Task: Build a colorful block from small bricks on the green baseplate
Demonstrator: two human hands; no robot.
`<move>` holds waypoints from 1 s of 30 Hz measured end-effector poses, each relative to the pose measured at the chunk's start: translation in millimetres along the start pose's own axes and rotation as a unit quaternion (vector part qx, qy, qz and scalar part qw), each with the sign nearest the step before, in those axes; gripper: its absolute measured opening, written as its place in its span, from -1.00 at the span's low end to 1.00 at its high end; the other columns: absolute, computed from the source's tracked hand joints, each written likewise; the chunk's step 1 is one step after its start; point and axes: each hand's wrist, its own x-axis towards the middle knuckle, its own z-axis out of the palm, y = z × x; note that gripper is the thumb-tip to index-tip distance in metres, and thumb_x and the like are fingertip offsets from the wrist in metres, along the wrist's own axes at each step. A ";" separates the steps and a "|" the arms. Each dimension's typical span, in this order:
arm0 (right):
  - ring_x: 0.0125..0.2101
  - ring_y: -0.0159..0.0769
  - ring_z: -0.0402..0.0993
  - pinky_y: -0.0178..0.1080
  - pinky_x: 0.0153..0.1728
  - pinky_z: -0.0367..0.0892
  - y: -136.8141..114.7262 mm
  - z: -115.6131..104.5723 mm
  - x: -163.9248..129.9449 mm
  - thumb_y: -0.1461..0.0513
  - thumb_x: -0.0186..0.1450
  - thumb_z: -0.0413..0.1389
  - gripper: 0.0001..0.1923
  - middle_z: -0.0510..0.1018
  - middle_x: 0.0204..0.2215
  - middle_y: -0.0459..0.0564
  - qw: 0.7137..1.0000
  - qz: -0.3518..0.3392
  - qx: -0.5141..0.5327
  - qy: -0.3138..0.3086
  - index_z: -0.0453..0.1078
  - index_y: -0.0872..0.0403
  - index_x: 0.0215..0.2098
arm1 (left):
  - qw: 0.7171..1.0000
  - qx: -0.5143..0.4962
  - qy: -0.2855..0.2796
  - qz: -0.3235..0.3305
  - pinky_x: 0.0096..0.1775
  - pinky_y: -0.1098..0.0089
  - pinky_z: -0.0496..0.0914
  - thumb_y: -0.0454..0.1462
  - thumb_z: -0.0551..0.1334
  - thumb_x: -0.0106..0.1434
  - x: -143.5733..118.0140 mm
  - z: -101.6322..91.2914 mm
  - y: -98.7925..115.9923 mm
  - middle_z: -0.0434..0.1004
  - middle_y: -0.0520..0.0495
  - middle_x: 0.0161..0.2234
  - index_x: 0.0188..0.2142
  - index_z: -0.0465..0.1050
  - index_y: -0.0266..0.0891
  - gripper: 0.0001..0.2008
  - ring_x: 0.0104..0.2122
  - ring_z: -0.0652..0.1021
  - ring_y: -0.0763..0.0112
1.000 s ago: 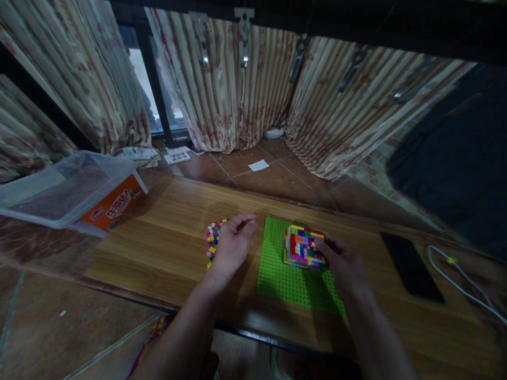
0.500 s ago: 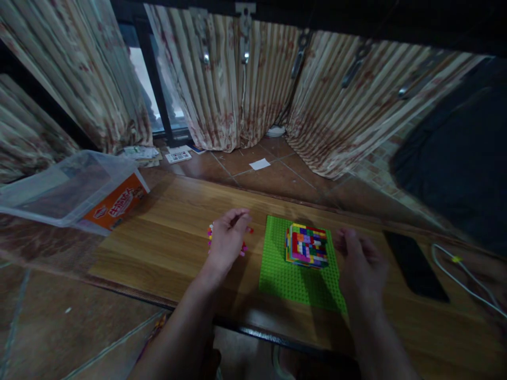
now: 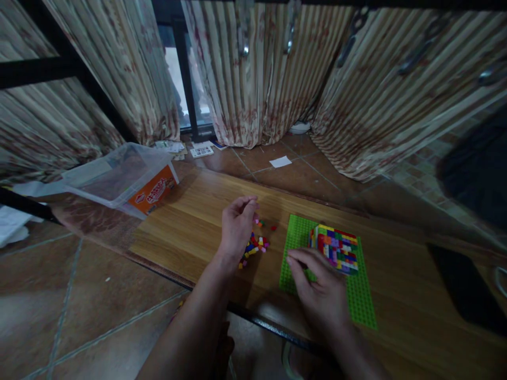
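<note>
My left hand point(image 3: 236, 227) hovers over the wooden table beside a small heap of loose toy bricks point(image 3: 253, 247) in mixed colours. Its thumb and fingertips are pressed together; anything between them is too small to make out. Across from it, my right hand point(image 3: 320, 289) is above the green baseplate point(image 3: 365, 301), with thumb and forefinger closed in a pinch whose content I cannot see. Behind that hand, a block built of many-coloured bricks point(image 3: 337, 247) stands on the baseplate, its lower left part covered by the hand. One red brick point(image 3: 273, 228) lies apart from the heap.
A clear plastic bin point(image 3: 119, 177) with an orange label stands left of the table point(image 3: 190, 221). A black flat object like a phone point(image 3: 467, 287) lies at the right, near a white cable point(image 3: 501, 279). Papers point(image 3: 280, 161) lie on the tiled floor before striped curtains point(image 3: 253, 79).
My right hand has moved left, from beside the baseplate to over its near part. The left hand has shifted off the heap, showing more bricks. The camera view has turned left.
</note>
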 end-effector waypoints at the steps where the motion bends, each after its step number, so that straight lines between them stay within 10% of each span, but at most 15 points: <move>1: -0.29 -0.28 0.55 -0.23 -0.25 0.44 0.7 5.3 -0.2 0.24 0.34 0.07 -0.85 0.60 -0.31 -0.04 1.000 0.006 0.001 -0.022 0.50 -0.02 -0.22 | 1.000 0.001 0.000 -0.001 -0.42 0.51 0.37 -0.19 0.27 0.11 -0.4 -0.2 0.5 0.53 -0.02 -0.38 -0.29 0.52 -0.29 -0.78 -0.51 0.43 0.56; 30: -0.27 -0.25 0.44 -0.23 -0.22 0.30 10.6 57.3 4.3 0.26 0.34 0.03 -0.85 0.52 -0.32 -0.04 0.990 0.024 -0.075 -0.115 0.43 -0.01 -0.33 | 0.999 -0.031 0.045 -0.002 -0.45 0.53 0.28 -0.15 0.27 0.07 10.2 -23.7 11.3 0.51 -0.01 -0.41 -0.30 0.51 -0.30 -0.72 -0.54 0.40 0.59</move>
